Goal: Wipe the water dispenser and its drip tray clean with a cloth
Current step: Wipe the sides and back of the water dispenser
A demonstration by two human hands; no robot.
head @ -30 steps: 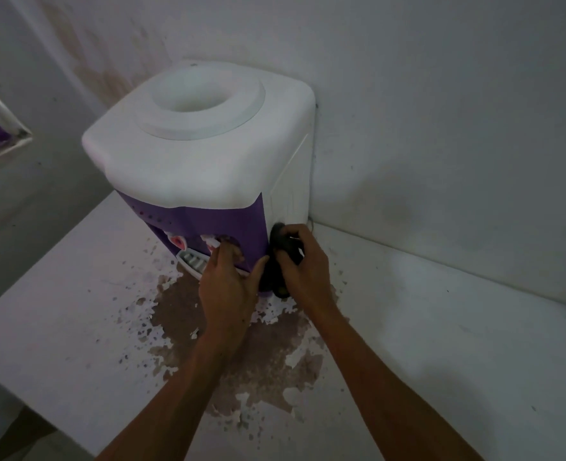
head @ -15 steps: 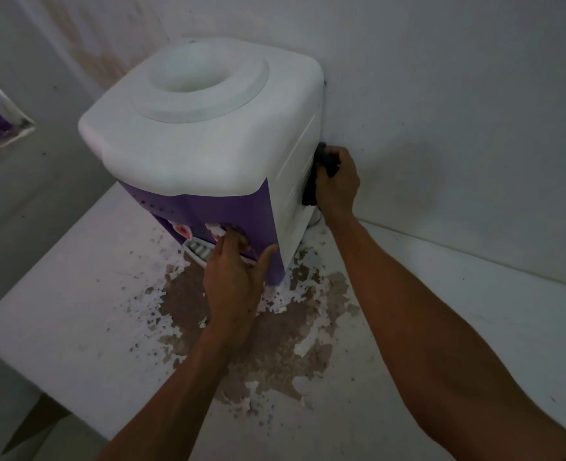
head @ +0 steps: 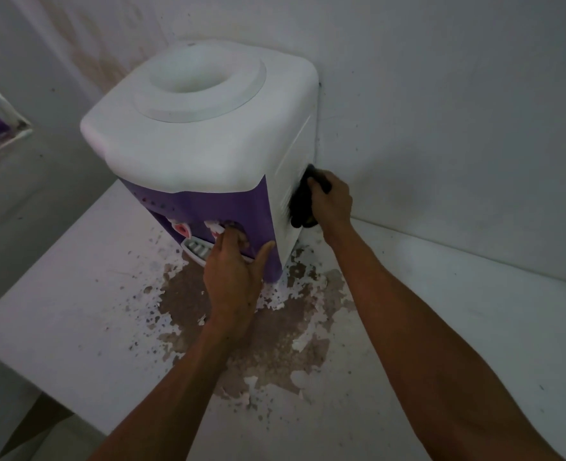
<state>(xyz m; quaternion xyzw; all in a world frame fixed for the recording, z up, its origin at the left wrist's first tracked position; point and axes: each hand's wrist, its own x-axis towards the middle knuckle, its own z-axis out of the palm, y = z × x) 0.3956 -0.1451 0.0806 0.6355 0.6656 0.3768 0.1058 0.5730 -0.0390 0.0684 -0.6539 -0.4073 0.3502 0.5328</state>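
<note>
head view: water dispenser (head: 205,154) sits at 12 o'clock of the frame on a white desk (head: 474,327), pushed into the corner, its rear right edge touching or just off the wall (head: 441,94), cannot tell which. smooth glossy white plastic top, rounded-square shape, with a round sunken bottle well ringed by a raised collar. front panel is purple plastic, slightly curved, with two pinkish-white taps low on it. right side panel is flat white plastic. drip tray (head: 197,249) is a small white slotted grille at the foot of the front, 9 o'clock of the left hand.

left hand (head: 238,277) rests on the lower purple front, fingers curled in under the tap recess, thumb spread out toward the front right corner; holds the body steady. right hand (head: 331,201) at 3 o'clock of the dispenser, fingers curled round a dark bunched cloth (head: 300,201), soft and wadded, pressed flat on the lower white side panel near the rear edge.

desk surface is white paint, matte, with a big brown flaked patch (head: 268,327) at 6 o'clock of the dispenser, ragged edges, loose white chips scattered round it. desk's near-left edge runs diagonally at 7 to 8 o'clock, drop beyond it. open desk room at 3 to 5 o'clock. narrow gap between side panel and wall where the right hand works. walls grubby, brown staining at 11 o'clock.
</note>
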